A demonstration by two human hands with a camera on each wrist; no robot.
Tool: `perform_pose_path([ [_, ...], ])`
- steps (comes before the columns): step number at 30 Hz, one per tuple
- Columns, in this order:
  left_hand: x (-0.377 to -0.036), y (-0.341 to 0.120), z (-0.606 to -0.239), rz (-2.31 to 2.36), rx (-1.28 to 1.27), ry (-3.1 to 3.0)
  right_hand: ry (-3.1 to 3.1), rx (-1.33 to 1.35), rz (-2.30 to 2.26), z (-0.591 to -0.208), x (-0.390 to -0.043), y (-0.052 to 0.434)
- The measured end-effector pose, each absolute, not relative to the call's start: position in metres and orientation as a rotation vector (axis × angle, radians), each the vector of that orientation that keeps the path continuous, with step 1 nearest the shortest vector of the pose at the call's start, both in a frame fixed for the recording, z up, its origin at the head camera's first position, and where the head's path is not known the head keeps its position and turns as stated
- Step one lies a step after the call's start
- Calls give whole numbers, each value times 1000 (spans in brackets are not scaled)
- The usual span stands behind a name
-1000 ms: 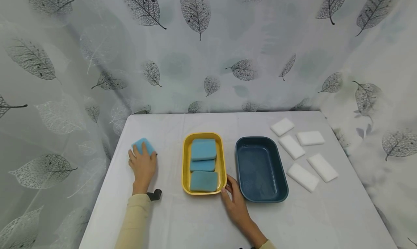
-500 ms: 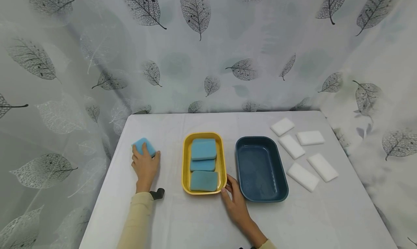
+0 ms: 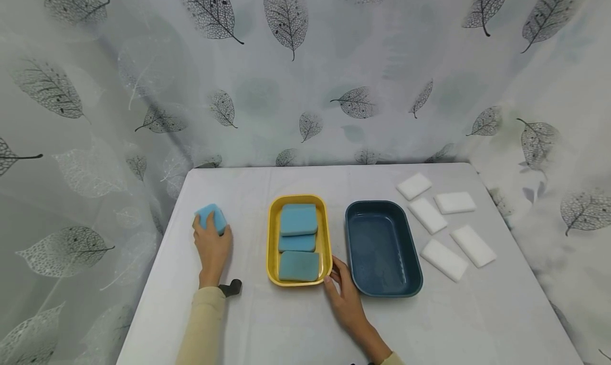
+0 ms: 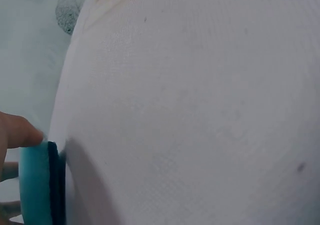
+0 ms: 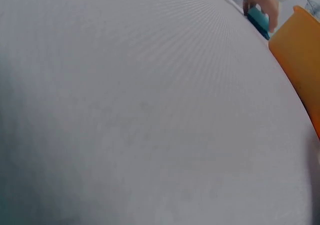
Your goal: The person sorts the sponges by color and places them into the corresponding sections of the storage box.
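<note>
The white-clothed surface [image 3: 286, 322] carries one empty navy tray [image 3: 383, 248] and one yellow tray [image 3: 272, 237] holding three blue sponges. The right hand [image 3: 345, 296] steadies the yellow tray's corner, fingers relaxed. Five white sponges [image 3: 444, 259] lie right. The left hand [image 3: 212, 245] grasps the fourth blue sponge [image 3: 211, 216] at the surface's left.

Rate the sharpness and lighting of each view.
Head view: sharp, evenly lit, with soft shadows beside the yellow tray. Left wrist view: too close, blurred tablecloth, with the blue sponge at the frame's edge. Right wrist view: mostly blurred cloth, darkening toward the lower left.
</note>
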State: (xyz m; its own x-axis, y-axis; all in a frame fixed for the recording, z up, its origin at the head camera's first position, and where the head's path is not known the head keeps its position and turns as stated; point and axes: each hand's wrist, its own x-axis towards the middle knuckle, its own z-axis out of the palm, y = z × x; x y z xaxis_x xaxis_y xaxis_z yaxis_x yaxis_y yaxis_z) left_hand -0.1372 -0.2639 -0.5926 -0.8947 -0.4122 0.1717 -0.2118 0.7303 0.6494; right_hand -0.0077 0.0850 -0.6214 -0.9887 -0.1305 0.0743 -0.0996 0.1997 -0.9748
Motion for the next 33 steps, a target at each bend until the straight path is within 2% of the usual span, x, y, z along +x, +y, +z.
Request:
perform_pose_path([
  [13, -118, -256, -581, -1138, 505, -2490, 2399, -210, -1971, -619, -9, 84],
  [21, -104, -246, -559, -1290, 302, -2453, 2422, -221, -1944, -617, -10, 84],
  [33, -78, -232, -535, -1759, 49, -2353, 2395, -221, -1962, -616, -12, 83],
])
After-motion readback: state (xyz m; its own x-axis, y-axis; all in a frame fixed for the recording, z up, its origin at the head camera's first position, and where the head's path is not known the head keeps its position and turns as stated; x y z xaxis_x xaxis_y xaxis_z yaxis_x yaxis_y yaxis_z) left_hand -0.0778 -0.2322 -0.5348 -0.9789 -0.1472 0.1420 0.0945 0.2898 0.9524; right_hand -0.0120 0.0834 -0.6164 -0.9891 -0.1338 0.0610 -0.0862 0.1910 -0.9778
